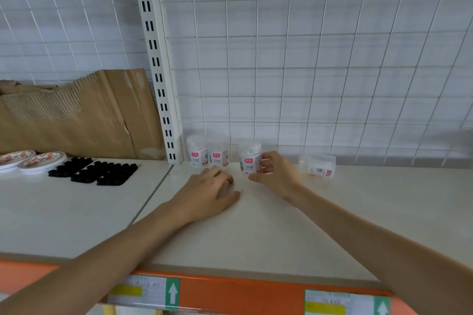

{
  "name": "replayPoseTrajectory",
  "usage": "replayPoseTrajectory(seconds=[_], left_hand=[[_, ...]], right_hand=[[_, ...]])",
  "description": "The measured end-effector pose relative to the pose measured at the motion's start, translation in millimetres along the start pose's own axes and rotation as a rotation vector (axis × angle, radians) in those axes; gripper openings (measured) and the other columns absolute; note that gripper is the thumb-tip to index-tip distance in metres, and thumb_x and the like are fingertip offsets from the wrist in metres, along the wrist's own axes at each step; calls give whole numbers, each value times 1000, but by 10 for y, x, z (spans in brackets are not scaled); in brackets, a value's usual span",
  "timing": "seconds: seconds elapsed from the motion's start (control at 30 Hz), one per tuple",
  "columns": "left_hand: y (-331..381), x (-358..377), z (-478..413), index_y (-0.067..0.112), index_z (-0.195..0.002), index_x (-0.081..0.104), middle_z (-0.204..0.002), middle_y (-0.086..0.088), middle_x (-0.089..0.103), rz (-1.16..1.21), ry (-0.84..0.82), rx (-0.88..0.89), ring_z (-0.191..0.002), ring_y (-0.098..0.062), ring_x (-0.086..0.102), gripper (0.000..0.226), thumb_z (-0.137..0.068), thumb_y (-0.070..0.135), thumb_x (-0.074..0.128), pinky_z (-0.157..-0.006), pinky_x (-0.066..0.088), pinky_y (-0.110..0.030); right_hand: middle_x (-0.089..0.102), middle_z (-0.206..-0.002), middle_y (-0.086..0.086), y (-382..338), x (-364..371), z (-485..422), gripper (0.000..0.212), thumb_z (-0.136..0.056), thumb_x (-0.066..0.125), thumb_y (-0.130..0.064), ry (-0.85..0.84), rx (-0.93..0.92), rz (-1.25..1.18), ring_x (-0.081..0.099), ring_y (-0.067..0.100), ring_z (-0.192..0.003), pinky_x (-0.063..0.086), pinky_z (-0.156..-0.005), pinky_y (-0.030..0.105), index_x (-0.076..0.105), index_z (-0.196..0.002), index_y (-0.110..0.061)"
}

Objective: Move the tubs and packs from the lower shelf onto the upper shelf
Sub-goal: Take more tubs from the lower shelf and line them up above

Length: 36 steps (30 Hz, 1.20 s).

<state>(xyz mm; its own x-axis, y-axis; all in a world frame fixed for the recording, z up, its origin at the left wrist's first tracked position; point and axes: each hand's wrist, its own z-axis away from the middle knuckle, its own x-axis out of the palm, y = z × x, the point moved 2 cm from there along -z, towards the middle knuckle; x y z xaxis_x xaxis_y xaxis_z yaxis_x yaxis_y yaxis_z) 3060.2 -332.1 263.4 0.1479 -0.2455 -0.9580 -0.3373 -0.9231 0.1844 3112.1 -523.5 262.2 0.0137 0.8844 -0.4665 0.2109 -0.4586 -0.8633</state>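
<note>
Two clear tubs with red labels stand upright side by side at the back of the upper shelf, against the wire grid. My right hand grips a third upright tub just right of them, fingers curled round its right side. A clear pack lies on its side further right on the shelf. My left hand rests on the shelf surface in front of the tubs, its fingers loosely curled and holding nothing. The lower shelf is out of view.
A slotted white upright post divides the bays. In the left bay lean torn cardboard sheets, with round white tins and black moulded trays in front. An orange price strip edges the shelf front.
</note>
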Motion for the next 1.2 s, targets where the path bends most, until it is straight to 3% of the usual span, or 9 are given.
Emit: replayPoseTrajectory(seconds=[0.13, 0.43, 0.6, 0.8, 1.07, 1.2], left_hand=[[-16, 75, 25, 25, -126, 53, -129, 10, 48, 14, 51, 31, -122, -11, 42, 45, -95, 56, 42, -102, 34, -31], [-35, 87, 14, 26, -125, 54, -127, 10, 50, 24, 90, 33, -119, -11, 44, 43, -95, 55, 46, -103, 36, -32], [-46, 94, 3, 26, -124, 55, -126, 10, 50, 21, 106, 37, -118, -11, 44, 43, -94, 56, 47, -101, 35, -32], [-52, 96, -5, 26, -123, 54, -125, 10, 50, 7, 112, 38, -116, -11, 43, 43, -94, 56, 46, -99, 35, -31], [-33, 91, -13, 25, -122, 54, -124, 9, 49, -9, 101, 32, -116, -13, 43, 42, -94, 55, 45, -99, 36, -34], [-23, 91, -10, 26, -122, 54, -124, 9, 49, -5, 98, 30, -117, -13, 43, 42, -94, 55, 45, -100, 34, -33]], right_hand=[[68, -113, -2, -13, 74, -169, 58, -73, 86, -20, 23, 57, 24, 65, 16, -97, 53, -87, 32, 55, -121, -14], [65, -118, -2, -39, 192, -347, 61, -73, 85, -27, 33, 84, 150, 57, 13, -95, 42, -66, 25, 53, -124, -16], [68, -114, -6, -22, 269, -408, 59, -72, 83, -40, 40, 84, 251, 62, 15, -102, 51, -85, 33, 54, -120, -21], [65, -117, -6, -31, 275, -392, 58, -75, 80, -46, 34, 82, 293, 61, 15, -104, 45, -77, 29, 54, -120, -21], [63, -119, -6, -26, 290, -400, 59, -75, 77, -52, 48, 64, 381, 59, 18, -109, 49, -89, 35, 54, -121, -22], [62, -119, -6, -35, 287, -392, 59, -76, 76, -53, 51, 68, 393, 58, 17, -109, 44, -81, 31, 54, -122, -22]])
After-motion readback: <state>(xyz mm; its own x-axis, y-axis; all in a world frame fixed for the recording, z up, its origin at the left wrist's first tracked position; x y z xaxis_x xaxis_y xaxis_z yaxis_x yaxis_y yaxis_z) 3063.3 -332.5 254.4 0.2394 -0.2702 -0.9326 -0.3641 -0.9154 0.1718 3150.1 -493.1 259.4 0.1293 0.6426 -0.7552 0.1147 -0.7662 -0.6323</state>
